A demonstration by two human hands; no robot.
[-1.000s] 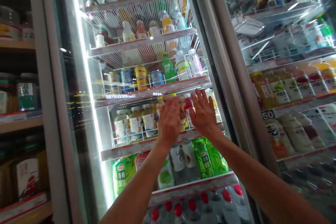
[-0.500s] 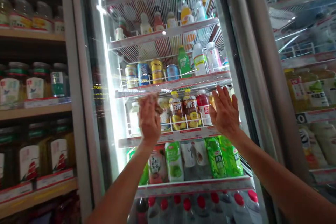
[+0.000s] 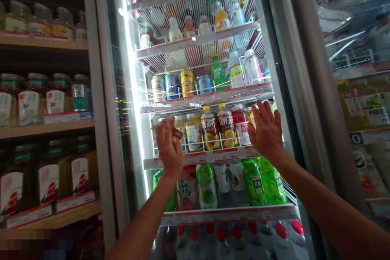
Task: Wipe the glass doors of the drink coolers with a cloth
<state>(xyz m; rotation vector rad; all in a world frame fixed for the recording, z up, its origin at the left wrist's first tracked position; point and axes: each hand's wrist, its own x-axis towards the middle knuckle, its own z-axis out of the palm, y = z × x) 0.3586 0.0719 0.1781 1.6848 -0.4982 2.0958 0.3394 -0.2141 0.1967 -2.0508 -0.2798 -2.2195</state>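
Observation:
Both my hands are up against the glass door (image 3: 128,130) of a lit drinks fridge. My left hand (image 3: 169,149) is closed on a crumpled pale cloth (image 3: 170,126) and presses it to the glass in front of the bottles on the third shelf. My right hand (image 3: 266,131) lies flat on the glass with fingers spread, near the door's right edge. Behind the glass between my hands stand iced-tea bottles (image 3: 224,126) with yellow caps and a red-labelled bottle (image 3: 240,124).
Wire shelves hold cans (image 3: 179,84), green bottles (image 3: 254,183) and red-capped bottles (image 3: 222,239) lower down. A wooden shelf unit (image 3: 45,128) with jars stands at the left. A second fridge door (image 3: 356,101) is on the right, past a grey frame (image 3: 307,101).
My left hand with the cloth has slid left and slightly down across the glass. My right hand has stayed flat near the right edge. The view has shifted left.

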